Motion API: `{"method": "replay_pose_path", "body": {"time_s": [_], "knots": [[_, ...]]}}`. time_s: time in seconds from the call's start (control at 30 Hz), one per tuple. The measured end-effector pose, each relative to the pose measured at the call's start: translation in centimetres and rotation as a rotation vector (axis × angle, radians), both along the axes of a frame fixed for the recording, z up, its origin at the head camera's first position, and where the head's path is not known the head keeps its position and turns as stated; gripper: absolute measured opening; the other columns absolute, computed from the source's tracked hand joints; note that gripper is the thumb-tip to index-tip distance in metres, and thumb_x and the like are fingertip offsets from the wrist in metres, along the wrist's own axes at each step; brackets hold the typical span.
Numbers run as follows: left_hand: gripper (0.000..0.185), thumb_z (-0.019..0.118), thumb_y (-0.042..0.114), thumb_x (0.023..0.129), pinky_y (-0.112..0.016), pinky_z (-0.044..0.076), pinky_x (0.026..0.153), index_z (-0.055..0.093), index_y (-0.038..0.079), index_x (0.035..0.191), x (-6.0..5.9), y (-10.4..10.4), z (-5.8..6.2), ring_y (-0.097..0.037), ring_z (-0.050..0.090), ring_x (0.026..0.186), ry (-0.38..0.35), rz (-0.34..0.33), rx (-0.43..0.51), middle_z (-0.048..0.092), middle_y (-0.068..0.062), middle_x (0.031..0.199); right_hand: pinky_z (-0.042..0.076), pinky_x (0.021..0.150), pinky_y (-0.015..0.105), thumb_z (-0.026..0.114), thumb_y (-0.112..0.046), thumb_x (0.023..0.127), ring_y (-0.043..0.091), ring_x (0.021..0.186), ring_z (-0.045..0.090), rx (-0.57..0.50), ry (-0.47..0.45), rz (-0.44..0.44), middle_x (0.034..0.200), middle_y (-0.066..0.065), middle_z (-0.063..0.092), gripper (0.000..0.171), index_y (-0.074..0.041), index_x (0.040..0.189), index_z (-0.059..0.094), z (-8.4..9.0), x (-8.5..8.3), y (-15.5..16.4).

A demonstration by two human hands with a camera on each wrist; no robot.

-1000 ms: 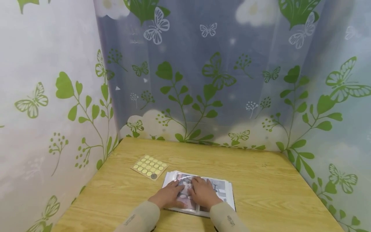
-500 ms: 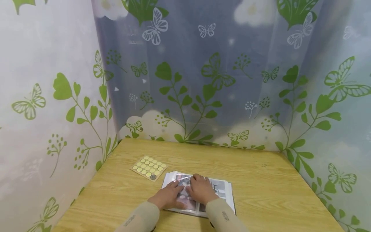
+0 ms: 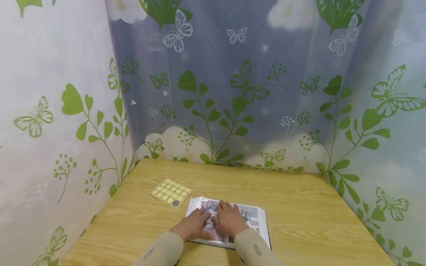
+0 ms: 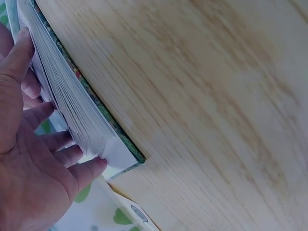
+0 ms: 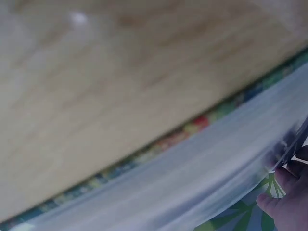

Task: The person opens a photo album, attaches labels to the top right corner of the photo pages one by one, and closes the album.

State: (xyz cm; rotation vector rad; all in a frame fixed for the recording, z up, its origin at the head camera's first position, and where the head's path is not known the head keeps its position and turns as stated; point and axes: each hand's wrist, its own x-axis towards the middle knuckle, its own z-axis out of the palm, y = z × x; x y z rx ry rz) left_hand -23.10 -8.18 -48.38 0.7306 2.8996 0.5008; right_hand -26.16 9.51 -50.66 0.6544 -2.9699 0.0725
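A photo album (image 3: 263, 225) lies spread on the wooden table, with pictures in glossy clear sleeves. My left hand (image 3: 193, 224) rests on the left page, and the left wrist view shows its fingertips (image 4: 98, 163) spread on the top sheet above a thick stack of pages. My right hand (image 3: 229, 218) lies across the album's middle, its fingers reaching onto the left page's picture beside the left hand. In the right wrist view, that hand's fingers (image 5: 288, 180) touch the page's surface, beyond the blurred page edges and patterned cover edge (image 5: 187, 130).
A sheet of round yellow stickers (image 3: 171, 193), with one dark circle at its near corner, lies left of the album on the table (image 3: 306, 214). Curtains (image 3: 213, 111) printed with leaves and butterflies stand around the table's back and sides.
My right hand has slid left across the album, from near the right page's picture toward the left hand. The left hand stays in place on the left page.
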Motion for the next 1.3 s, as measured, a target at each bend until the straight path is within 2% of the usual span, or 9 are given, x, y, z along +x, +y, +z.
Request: {"method": "replay_pose_path", "body": {"time_s": [0.33,0.47,0.63,0.83,1.1,1.3], "knots": [[0.077,0.081,0.044,0.079,-0.055,0.036,0.109,0.054,0.002,0.139,0.1,0.0,0.1,-0.045,0.037,0.137,0.004,0.022,0.015,0.040,-0.027,0.149,0.035,0.108,0.060,0.050,-0.036,0.101,0.038,0.133,0.045,-0.074,0.048,0.045,0.146,0.021,0.046,0.055,0.002,0.142,0.050,-1.2,1.0,1.1],[0.078,0.081,0.045,0.078,-0.055,0.035,0.110,0.055,0.004,0.139,-0.2,-0.1,0.1,-0.043,0.037,0.138,-0.016,0.041,0.023,0.040,-0.025,0.150,0.034,0.108,0.061,0.051,-0.035,0.101,0.038,0.134,0.044,-0.080,0.010,0.030,0.146,0.021,0.047,0.052,-0.002,0.141,0.052,-0.8,1.5,2.3],[0.080,0.082,0.048,0.076,-0.058,0.033,0.110,0.055,0.006,0.139,-0.5,-0.5,0.0,-0.044,0.035,0.139,-0.038,0.073,0.067,0.039,-0.026,0.150,0.040,0.103,0.061,0.055,-0.032,0.099,0.040,0.128,0.049,-0.095,0.025,0.027,0.138,0.024,0.052,0.046,-0.001,0.132,0.059,-0.1,2.3,4.5],[0.081,0.081,0.050,0.076,-0.059,0.032,0.110,0.055,0.006,0.139,-1.1,-1.1,-0.9,-0.044,0.034,0.140,-0.026,0.055,0.090,0.038,-0.026,0.151,0.040,0.102,0.060,0.062,-0.036,0.095,0.042,0.126,0.050,-0.190,0.008,0.001,0.135,0.027,0.053,0.051,0.002,0.129,0.062,0.1,2.8,6.5],[0.083,0.079,0.052,0.077,-0.059,0.034,0.109,0.052,0.005,0.142,-1.1,-1.3,-1.0,-0.043,0.034,0.139,-0.022,0.032,0.108,0.036,-0.026,0.152,0.040,0.106,0.055,0.062,-0.035,0.094,0.045,0.128,0.048,-0.282,-0.041,0.018,0.138,0.030,0.049,0.055,0.005,0.132,0.058,0.1,3.5,8.5],[0.083,0.079,0.051,0.078,-0.060,0.035,0.107,0.053,0.003,0.141,-1.0,-1.4,-1.0,-0.045,0.033,0.139,0.008,0.017,0.134,0.034,-0.029,0.152,0.038,0.105,0.059,0.062,-0.036,0.095,0.050,0.127,0.046,-0.285,-0.039,0.015,0.137,0.031,0.049,0.055,0.003,0.133,0.058,0.1,4.0,8.9]]}}
